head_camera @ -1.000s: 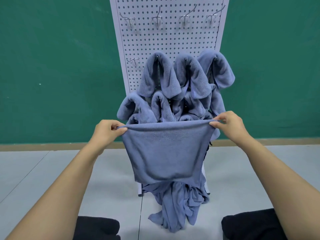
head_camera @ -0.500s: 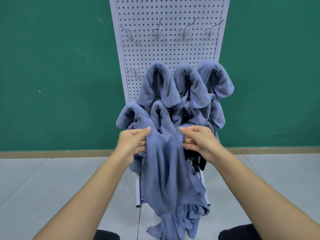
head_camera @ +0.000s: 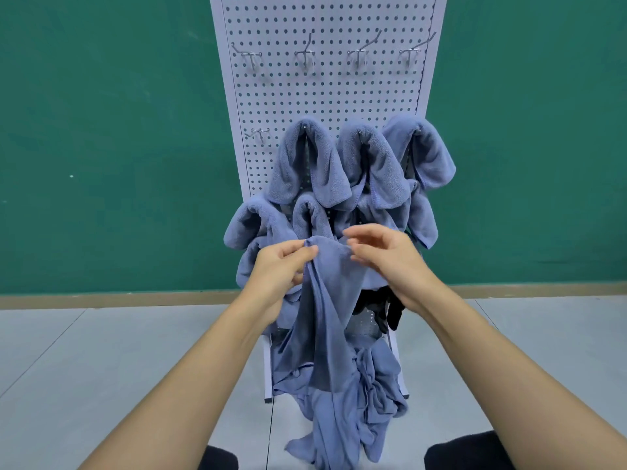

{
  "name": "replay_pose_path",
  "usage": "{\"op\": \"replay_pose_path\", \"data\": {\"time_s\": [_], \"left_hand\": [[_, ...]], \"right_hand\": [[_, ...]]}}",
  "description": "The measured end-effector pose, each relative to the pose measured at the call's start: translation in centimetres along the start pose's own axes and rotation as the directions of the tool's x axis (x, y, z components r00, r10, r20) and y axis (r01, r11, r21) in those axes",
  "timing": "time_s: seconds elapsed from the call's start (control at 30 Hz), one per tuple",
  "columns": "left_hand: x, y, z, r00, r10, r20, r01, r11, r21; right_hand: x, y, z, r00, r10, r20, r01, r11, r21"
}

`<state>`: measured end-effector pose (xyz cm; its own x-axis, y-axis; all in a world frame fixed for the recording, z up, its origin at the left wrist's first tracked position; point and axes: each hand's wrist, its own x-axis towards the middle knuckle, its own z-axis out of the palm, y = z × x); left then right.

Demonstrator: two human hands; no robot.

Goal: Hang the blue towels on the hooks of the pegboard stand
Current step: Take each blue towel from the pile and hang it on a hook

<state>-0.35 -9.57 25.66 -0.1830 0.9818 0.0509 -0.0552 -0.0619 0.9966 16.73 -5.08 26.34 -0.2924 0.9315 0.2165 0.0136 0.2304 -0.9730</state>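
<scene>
The white pegboard stand (head_camera: 325,96) rose before us against the green wall (head_camera: 101,130), its foot on the pale floor (head_camera: 101,368). Across its middle the hung towels (head_camera: 366,164) crowded together, lapping over one another, and a heap of loose towels (head_camera: 373,385) lay slumped at its base. The blue towel (head_camera: 325,300) we were working on hung in front of that cluster, its tail trailing down into the heap.

We judged it light, soft and limp. It would sag wherever unsupported and cling a little to its neighbours, but it could not be damaged. The best hold looked to be the top hem, bunched so a fold could drop over a hook.

Our left hand (head_camera: 281,266) pinched that hem between thumb and fingertips. Our right hand (head_camera: 390,259) lay just beside it, fingers loosely curled against the cloth; whether it actually gripped, we could not tell.

Room was tight low down but open above. The top row of hooks (head_camera: 305,57) stood bare, as did a single hook (head_camera: 259,134) near the left edge, just beside the hung towels. The wire tips could snag the weave.
</scene>
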Motion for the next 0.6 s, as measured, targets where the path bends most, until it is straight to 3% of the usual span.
{"op": "replay_pose_path", "data": {"time_s": [0.1,0.2,0.27,0.4,0.5,0.6], "left_hand": [[0.1,0.3,-0.2,0.997,-0.005,0.077,0.007,1.000,-0.027],[0.1,0.3,-0.4,0.988,0.001,0.152,0.002,1.000,-0.021],[0.3,0.3,-0.8,0.990,-0.015,0.137,0.013,1.000,0.017],[1.1,-0.2,-2.0,0.992,-0.128,0.004,0.128,0.992,0.008],[0.9,-0.4,-2.0,0.990,-0.138,0.033,0.139,0.990,-0.023],[0.5,-0.8,-1.4,0.990,-0.086,0.110,0.064,0.979,0.194]], "right_hand": [[0.3,0.3,-1.9,0.995,-0.077,0.064,0.093,0.947,-0.309],[0.3,1.2,-2.6,0.961,0.132,0.245,-0.008,0.894,-0.447],[0.4,1.7,-2.6,0.947,0.196,0.256,-0.040,0.860,-0.509],[0.7,1.2,-2.7,0.996,0.046,0.079,-0.019,0.950,-0.311],[0.5,1.0,-2.3,0.996,0.042,0.084,-0.016,0.957,-0.290],[0.3,1.3,-1.8,0.997,0.038,0.066,-0.015,0.947,-0.322]]}}
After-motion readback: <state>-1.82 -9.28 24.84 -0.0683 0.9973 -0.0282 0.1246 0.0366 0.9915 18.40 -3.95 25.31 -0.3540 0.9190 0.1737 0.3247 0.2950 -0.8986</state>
